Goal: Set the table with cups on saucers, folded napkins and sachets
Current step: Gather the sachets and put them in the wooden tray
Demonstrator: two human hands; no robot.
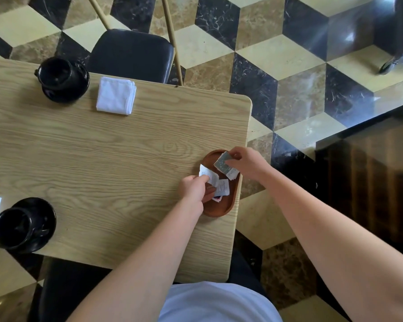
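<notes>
Two hands work over the oval wooden tray [221, 209] at the table [102, 159] right edge, its long axis running near-to-far, slightly tilted. Left hand [194, 188] pinches white sachets [221, 188]; right hand [248, 162] grips a grey-green sachet [222, 162] by its corner. Two black cups on saucers [62, 79] [23, 225], far-left & near-left; one folded napkin [116, 96] w/ another partly cut off at left. Mid-table lies open.
</notes>
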